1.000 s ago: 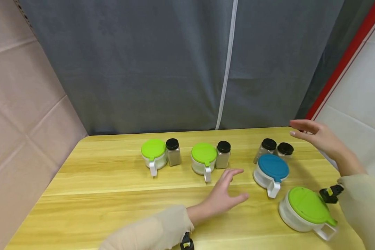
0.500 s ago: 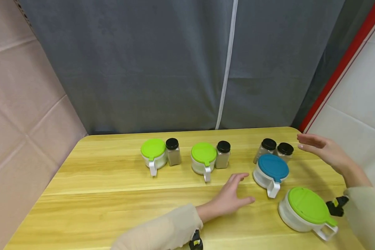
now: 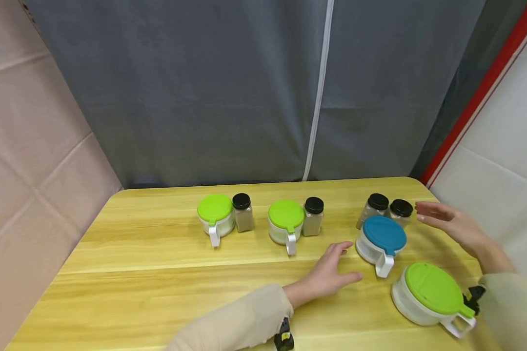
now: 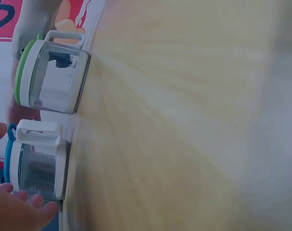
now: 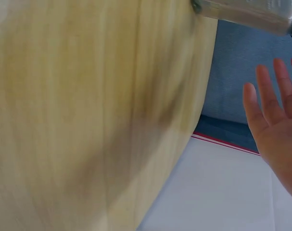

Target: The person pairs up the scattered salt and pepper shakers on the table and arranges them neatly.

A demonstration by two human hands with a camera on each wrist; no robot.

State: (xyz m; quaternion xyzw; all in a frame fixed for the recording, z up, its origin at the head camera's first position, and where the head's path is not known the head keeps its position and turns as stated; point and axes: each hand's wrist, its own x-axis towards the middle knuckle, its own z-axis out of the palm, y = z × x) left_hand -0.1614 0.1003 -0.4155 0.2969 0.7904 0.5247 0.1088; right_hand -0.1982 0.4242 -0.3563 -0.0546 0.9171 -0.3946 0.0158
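My left hand [image 3: 327,277] reaches with thumb and fingers spread just left of a seasoning jar with a blue lid [image 3: 384,235], holding nothing. The left wrist view shows that blue-lidded jar [image 4: 37,168] between thumb and fingers, its white handle toward me. On the far side, my right hand [image 3: 458,229] hovers with fingers extended, close beside two black-capped spice bottles [image 3: 401,209]. In the right wrist view the palm is bare, and part of one bottle [image 5: 254,12] shows above the fingers. A larger green-lidded jar [image 3: 435,288] stands in front of the blue-lidded one.
Two smaller green-lidded jars [image 3: 215,208] stand farther left, each beside a black-capped bottle [image 3: 244,217]. Everything is on a wooden tabletop [image 3: 158,278]. A grey curtain [image 3: 211,97] hangs behind its back edge; a white wall panel [image 3: 505,161] borders the right side.
My left hand has moved right, toward the blue-lidded jar. The right hand has come down beside the two bottles. The jars and bottles have stayed in place.
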